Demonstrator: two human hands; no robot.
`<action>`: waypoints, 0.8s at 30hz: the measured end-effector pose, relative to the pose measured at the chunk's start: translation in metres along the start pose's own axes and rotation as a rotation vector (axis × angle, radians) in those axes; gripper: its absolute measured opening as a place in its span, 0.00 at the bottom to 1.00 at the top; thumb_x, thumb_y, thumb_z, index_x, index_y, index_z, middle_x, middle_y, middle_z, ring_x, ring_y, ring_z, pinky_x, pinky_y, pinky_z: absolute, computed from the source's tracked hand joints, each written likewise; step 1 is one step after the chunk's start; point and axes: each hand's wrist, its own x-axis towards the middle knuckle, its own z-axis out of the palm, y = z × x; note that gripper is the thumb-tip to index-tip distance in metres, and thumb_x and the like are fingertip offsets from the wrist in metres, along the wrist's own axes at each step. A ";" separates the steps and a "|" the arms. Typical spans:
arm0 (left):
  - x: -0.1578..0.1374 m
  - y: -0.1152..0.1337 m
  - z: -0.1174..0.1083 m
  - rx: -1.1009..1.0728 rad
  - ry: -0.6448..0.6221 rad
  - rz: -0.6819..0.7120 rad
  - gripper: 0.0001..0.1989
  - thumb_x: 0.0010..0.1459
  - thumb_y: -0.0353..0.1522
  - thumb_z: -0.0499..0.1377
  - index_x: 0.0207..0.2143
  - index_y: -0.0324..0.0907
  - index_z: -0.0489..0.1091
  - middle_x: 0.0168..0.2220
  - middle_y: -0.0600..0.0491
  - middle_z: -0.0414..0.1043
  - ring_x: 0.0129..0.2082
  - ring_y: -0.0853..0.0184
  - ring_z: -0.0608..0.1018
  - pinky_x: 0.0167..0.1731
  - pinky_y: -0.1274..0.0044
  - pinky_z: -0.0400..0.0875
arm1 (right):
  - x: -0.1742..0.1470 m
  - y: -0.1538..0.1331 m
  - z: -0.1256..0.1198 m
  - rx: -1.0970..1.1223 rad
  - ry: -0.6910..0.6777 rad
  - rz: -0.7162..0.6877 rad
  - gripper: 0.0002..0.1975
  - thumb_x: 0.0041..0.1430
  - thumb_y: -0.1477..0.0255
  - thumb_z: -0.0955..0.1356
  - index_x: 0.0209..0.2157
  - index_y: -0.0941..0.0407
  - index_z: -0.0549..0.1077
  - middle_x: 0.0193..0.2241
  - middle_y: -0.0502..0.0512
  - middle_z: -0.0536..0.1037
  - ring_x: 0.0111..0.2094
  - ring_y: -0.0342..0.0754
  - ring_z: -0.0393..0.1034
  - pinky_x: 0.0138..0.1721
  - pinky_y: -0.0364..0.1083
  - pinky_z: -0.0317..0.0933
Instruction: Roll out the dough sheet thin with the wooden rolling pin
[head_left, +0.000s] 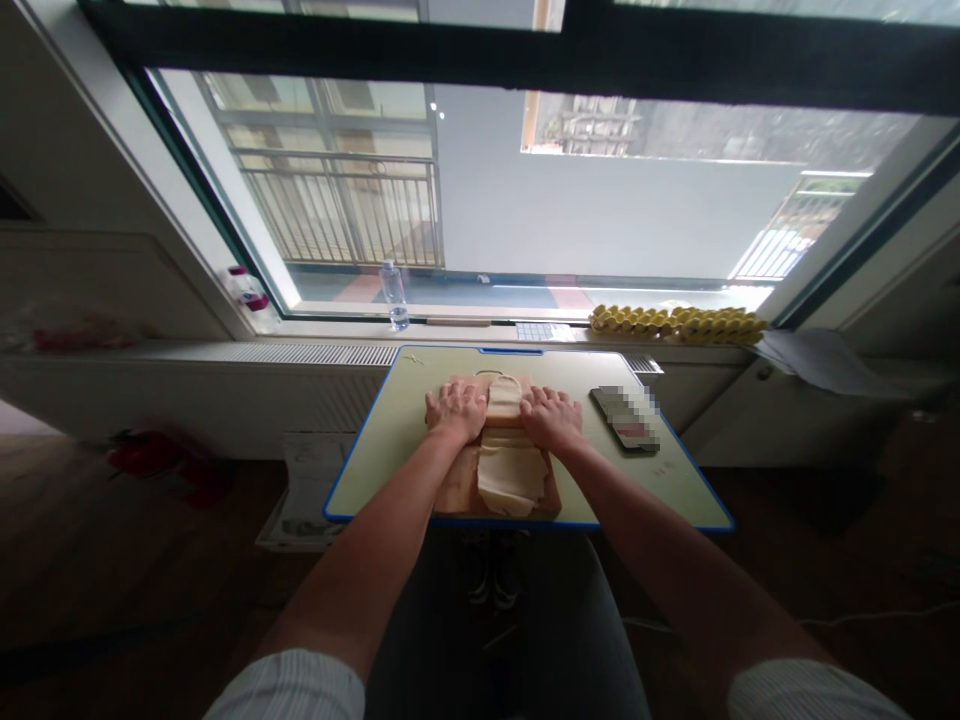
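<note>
A sheet of pale dough lies on a wooden cutting board, its near edge uneven. Across the dough sits a wooden rolling pin, its middle showing between my hands. Beyond the pin is more of the dough. My left hand lies flat over the pin's left end, fingers stretched forward and a little apart. On the right end rests my right hand, palm down with fingers extended. Both hands cover the pin's ends.
The board stands on a pale green folding table with a blue edge. A phone lies at its right. Along the windowsill are a clear bottle, yellow egg trays and a bottle with a purple label.
</note>
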 end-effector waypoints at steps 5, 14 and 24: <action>0.025 0.000 0.001 -0.031 -0.026 -0.015 0.29 0.70 0.45 0.44 0.67 0.53 0.67 0.73 0.49 0.62 0.71 0.52 0.64 0.70 0.49 0.54 | 0.030 0.002 0.002 0.058 -0.059 0.031 0.33 0.73 0.55 0.55 0.74 0.52 0.60 0.73 0.59 0.62 0.68 0.60 0.58 0.67 0.62 0.53; 0.067 -0.004 0.004 -0.069 -0.094 -0.008 0.33 0.69 0.51 0.42 0.70 0.53 0.64 0.75 0.47 0.58 0.72 0.47 0.60 0.70 0.46 0.50 | 0.082 0.002 0.002 0.136 -0.142 0.073 0.37 0.72 0.48 0.55 0.74 0.51 0.58 0.74 0.62 0.59 0.71 0.65 0.55 0.68 0.67 0.51; 0.099 -0.006 0.012 -0.053 -0.091 -0.019 0.30 0.70 0.48 0.44 0.67 0.50 0.66 0.73 0.44 0.61 0.71 0.47 0.63 0.69 0.45 0.53 | 0.110 0.002 0.007 0.182 -0.094 0.059 0.35 0.71 0.50 0.58 0.69 0.56 0.65 0.70 0.68 0.65 0.68 0.67 0.59 0.67 0.66 0.52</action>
